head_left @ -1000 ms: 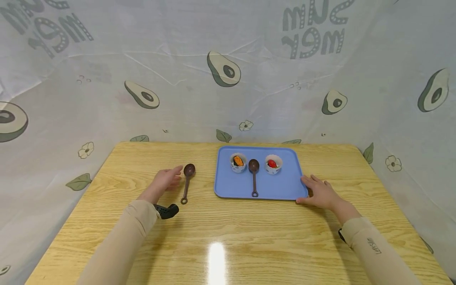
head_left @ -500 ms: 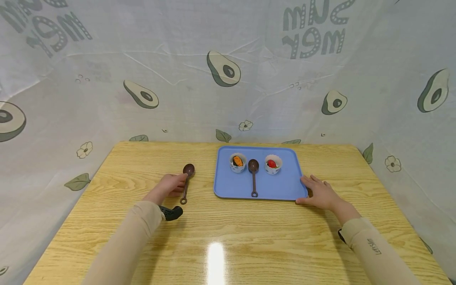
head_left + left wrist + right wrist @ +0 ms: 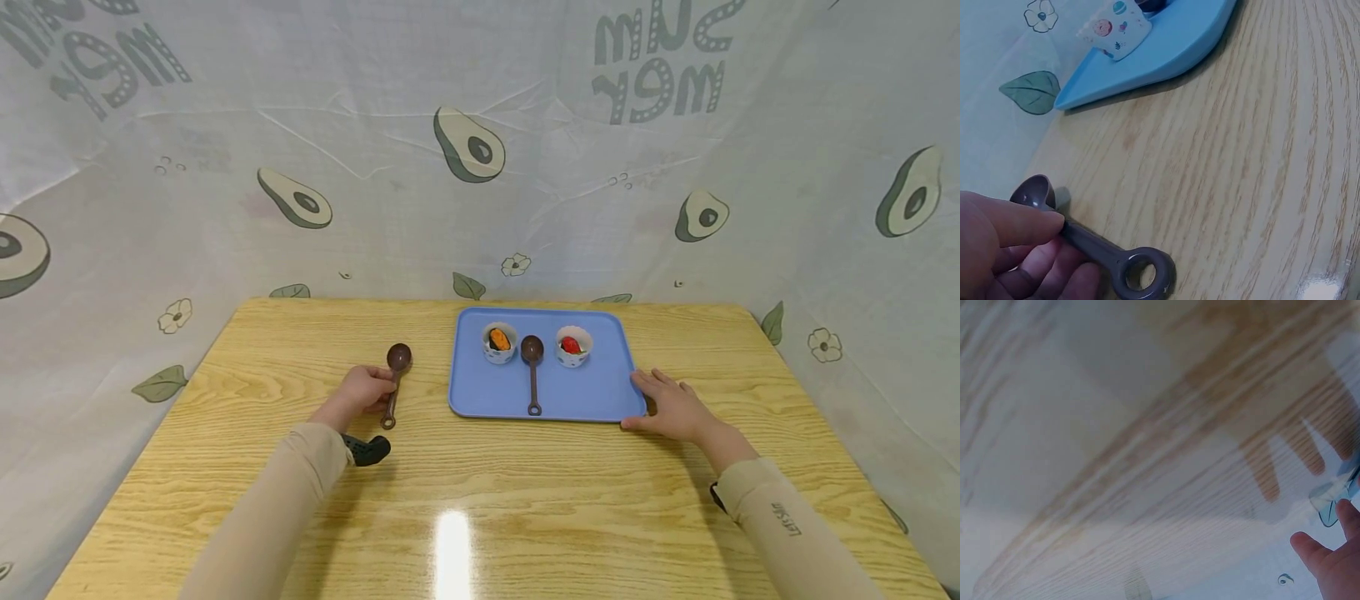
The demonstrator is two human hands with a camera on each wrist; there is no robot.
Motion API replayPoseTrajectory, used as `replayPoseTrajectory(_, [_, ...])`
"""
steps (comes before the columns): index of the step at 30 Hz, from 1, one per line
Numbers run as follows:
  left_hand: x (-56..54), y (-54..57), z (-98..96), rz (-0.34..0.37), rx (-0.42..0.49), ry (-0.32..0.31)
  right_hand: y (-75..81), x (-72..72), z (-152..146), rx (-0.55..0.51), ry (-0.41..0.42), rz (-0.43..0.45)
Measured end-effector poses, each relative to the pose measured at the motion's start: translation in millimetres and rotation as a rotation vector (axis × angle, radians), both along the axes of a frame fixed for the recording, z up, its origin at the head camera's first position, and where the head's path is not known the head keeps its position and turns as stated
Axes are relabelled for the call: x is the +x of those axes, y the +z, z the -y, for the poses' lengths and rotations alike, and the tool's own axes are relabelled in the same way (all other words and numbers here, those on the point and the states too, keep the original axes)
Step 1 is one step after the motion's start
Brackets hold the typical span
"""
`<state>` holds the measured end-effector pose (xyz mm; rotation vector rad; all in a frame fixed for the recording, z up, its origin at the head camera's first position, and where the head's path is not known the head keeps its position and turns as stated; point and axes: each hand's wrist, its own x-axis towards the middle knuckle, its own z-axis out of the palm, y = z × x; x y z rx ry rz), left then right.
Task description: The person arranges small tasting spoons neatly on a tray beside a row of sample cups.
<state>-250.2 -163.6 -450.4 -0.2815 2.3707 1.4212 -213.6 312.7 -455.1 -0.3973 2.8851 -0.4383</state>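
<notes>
A dark brown spoon (image 3: 400, 357) with a ring-ended handle lies on the table left of the tray. My left hand (image 3: 364, 388) comes at it from the left. In the left wrist view its fingers pinch the spoon handle (image 3: 1094, 245) just below the bowl. At the right front corner of a blue tray (image 3: 472, 398), my right hand (image 3: 677, 410) touches the rim, fingers spread along the side and thumb at the front edge. On the tray, another brown spoon (image 3: 533, 379) lies between a paper cup (image 3: 498, 356) with an orange-topped piece and a paper cup (image 3: 573, 360) with a red-topped one.
The wooden table (image 3: 480, 475) reaches back to a hanging cloth (image 3: 390, 208) printed with avocados, which also runs along both sides. A bright light reflection (image 3: 453, 550) shows on the tabletop near the front.
My left hand has moved right and slightly down from beside the spoon, and its fingers have closed on the handle. The right hand and the tray stay in place.
</notes>
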Motion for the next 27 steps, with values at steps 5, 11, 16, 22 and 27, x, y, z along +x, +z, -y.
replayPoseTrajectory(5, [0.1,2.2,-0.1,-0.007,0.048,0.006,0.6,0.1,0.3,0.002,0.002,-0.003])
replayPoseTrajectory(11, [-0.6,5.7,-1.0,-0.003,0.093,0.012,0.5,0.2,0.0,-0.001,0.004,-0.002])
replayPoseTrajectory(16, [-1.2,8.1,-2.4,-0.001,0.131,0.024,1.0,0.9,0.3,-0.008,0.005,0.000])
replayPoseTrajectory(22, [-0.9,13.5,-6.3,0.027,0.155,0.023,-0.3,0.5,0.0,-0.009,0.005,0.002])
replayPoseTrajectory(27, [-1.4,18.3,-11.9,0.032,0.170,0.008,-0.4,-0.2,-1.0,-0.016,0.006,0.011])
